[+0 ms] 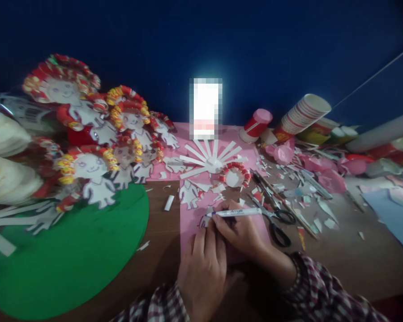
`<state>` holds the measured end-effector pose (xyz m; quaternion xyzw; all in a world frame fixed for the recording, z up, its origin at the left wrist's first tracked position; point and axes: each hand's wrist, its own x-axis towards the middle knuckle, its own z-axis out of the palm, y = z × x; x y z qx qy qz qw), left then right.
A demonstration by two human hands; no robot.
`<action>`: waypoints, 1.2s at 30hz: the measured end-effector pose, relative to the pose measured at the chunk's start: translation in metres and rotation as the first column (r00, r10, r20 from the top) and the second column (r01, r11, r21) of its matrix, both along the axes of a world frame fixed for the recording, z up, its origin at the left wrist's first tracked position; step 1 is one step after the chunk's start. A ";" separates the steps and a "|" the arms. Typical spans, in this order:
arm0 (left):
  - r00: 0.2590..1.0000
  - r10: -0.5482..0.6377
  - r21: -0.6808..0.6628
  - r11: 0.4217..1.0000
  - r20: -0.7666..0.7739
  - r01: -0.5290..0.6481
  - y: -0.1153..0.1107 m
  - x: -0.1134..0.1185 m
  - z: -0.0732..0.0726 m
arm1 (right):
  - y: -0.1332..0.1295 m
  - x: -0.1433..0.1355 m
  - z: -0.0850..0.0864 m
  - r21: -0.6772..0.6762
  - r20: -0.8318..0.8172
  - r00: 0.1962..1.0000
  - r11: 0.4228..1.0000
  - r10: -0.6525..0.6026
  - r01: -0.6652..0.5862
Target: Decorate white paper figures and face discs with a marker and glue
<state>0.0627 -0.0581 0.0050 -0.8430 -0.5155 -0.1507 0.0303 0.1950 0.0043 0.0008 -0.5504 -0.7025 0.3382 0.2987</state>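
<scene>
My right hand point(243, 228) is closed round a white acrylic marker point(238, 212), its tip pointing left. Under that tip lies a small white paper doll cut-out point(205, 220) with drawn lines, mostly hidden by my fingers. My left hand point(204, 257) lies flat with its fingers stretched out, their tips at the cut-out's lower edge. Both hands are over pink paper point(187, 228). Just beyond them are another outlined doll cut-out point(189, 195) and a red ring point(237, 175) of rolled paper. Black-handled scissors point(278, 223) lie beside my right wrist.
Several paper dolls point(90, 167) with red and yellow hair stand at left, near a green round board point(87, 250). A fan of white strips point(212, 163) lies ahead, below a bright blurred screen point(206, 107). Paper scraps, pencils, a cup stack point(304, 114) and blue paper point(392, 214) are at right.
</scene>
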 end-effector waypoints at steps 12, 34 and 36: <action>0.999 0.011 -0.050 0.999 -0.034 -0.013 -0.002 0.000 0.003 | 0.001 -0.001 -0.003 -0.028 -0.035 0.999 0.999 0.022 -0.023; 1.000 0.024 -0.078 0.997 -0.003 -0.024 -0.003 0.001 0.000 | 0.003 -0.002 -0.003 -0.018 0.009 1.000 0.999 0.027 -0.027; 1.000 0.030 -0.075 0.997 0.000 -0.030 -0.003 0.001 0.001 | 0.003 -0.002 -0.004 -0.013 0.003 1.000 1.000 0.013 -0.013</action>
